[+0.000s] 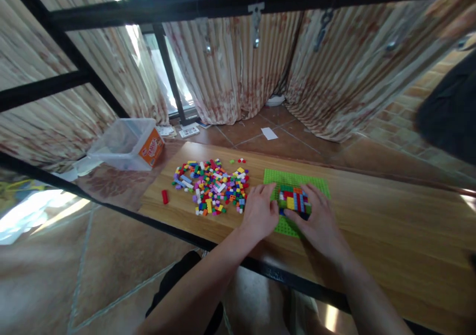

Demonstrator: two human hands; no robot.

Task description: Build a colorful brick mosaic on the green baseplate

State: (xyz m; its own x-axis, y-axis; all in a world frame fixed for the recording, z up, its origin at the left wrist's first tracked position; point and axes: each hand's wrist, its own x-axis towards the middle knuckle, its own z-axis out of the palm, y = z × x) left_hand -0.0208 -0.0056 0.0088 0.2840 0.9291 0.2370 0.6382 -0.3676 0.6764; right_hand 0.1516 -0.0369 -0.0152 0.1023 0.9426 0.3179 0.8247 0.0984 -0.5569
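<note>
A block of multicoloured toy bricks (290, 202), with red, yellow, blue and green pieces on top, sits over a green studded baseplate (317, 181). My right hand (319, 217) grips this build from the right, thumb along its near side and fingers at its far side. At the build's left, over the baseplate's left edge, is my left hand (261, 210). Its fingers are curled and the thumb is bent in; whatever lies between them is hidden. To the left of that hand spreads a pile of loose toy bricks (213, 186) in many colours.
A long red brick (165, 196) lies apart near the left end of the wooden table (386, 216). Beyond that end stands a clear plastic box (122, 144) with an orange label. A black metal frame (230, 8) crosses above, before curtains (238, 72).
</note>
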